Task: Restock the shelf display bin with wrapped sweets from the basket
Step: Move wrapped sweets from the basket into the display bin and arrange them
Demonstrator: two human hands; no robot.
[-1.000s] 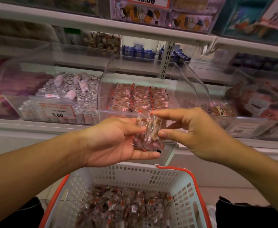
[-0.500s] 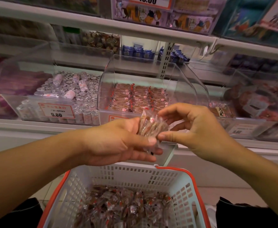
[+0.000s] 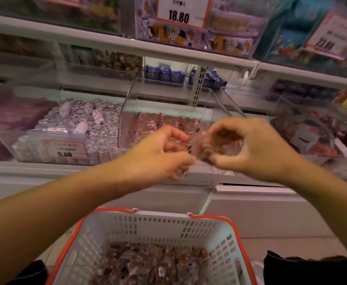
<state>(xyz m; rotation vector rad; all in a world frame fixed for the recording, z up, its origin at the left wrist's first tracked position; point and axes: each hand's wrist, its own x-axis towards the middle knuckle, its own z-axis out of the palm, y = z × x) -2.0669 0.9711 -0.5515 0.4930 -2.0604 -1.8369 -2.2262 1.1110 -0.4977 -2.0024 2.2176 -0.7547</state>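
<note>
My right hand [image 3: 257, 149] gripped wrapped sweets [image 3: 211, 147] before the bin [image 3: 168, 103]; my left hand [image 3: 158, 153] curled at nine o'clock, basket [image 3: 158, 225] at six.

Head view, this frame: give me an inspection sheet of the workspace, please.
Surface: white shelf carrying clear bins.
Job's things: clear display bin part-filled with neat rows; white basket below holds loose wrapped sweets.
Clutter: neighbouring bin of silver sweets; price tag.
Grippers: right hand grips a bunch of sweets; left hand touches it, blurred.
Cables: nothing seen.
Surroundings: upper shelf of boxed goods.
</note>
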